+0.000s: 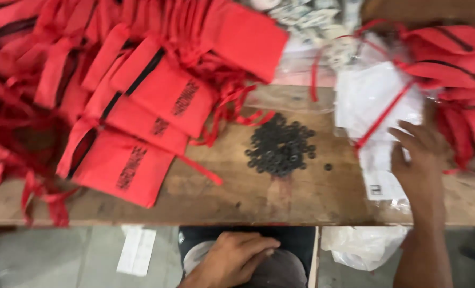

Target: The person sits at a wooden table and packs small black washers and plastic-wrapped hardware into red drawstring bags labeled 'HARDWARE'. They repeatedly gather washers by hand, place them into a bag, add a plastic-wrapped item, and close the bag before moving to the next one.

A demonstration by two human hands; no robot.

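Observation:
My right hand lies on a stack of clear plastic packets with white paper inside, fingers spread flat on it near a red drawstring. My left hand rests below the table edge on my lap, fingers loosely curled, holding nothing that I can see. A heap of small black rings sits on the wooden table between the two hands, with one stray ring beside it. Red drawstring pouches with black print are piled at the left.
More red pouches are stacked at the far right. A bundle of printed paper slips lies at the back. Below the table edge are a white plastic bag and a white paper strip on the floor.

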